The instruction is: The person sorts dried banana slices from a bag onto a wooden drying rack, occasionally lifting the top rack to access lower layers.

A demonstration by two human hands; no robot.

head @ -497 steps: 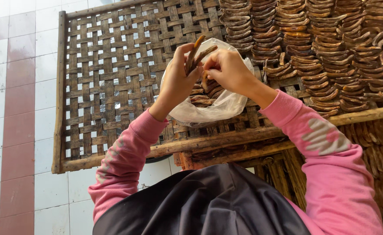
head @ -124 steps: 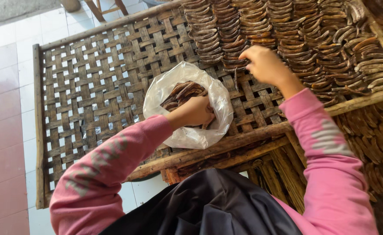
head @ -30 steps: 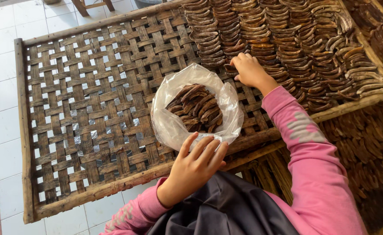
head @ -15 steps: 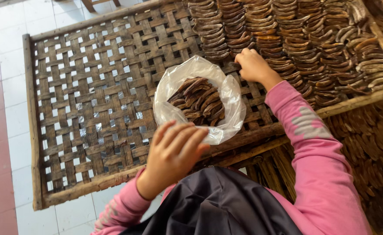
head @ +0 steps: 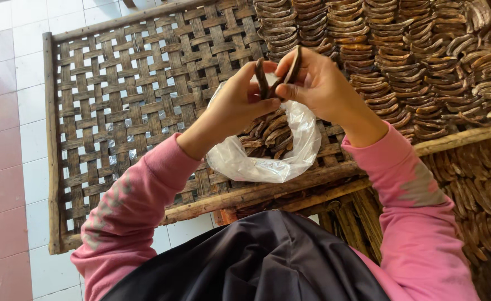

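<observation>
- White and reddish floor tiles [head: 11, 128] show at the left, and through the gaps of a woven bamboo tray [head: 117, 111] set in a rough wooden frame.
- Both hands meet above the middle of the tray, over a clear plastic bag.
- In the left hand [head: 237, 106], thumb and fingers are pinched around a dark curved strip [head: 261, 78] that stands nearly upright.
- The right hand [head: 318, 83] has its grip closed on a second brown strip [head: 293, 62], which leans in so that the two strips come together at their lower ends.
- Just under the hands, the clear plastic bag [head: 290, 161] lies open on the tray with more brown strips [head: 270, 136] inside; the hands hide its far rim.
- At the far right of the tray, rows of curved brown strips [head: 401, 61] lie packed side by side, near the right hand.
- A lower rack [head: 479, 189] of similar strips shows at the right, below the frame's near rail [head: 245, 195].
- Pink sleeves [head: 139, 206] and a dark garment [head: 256, 262] fill the near edge.
</observation>
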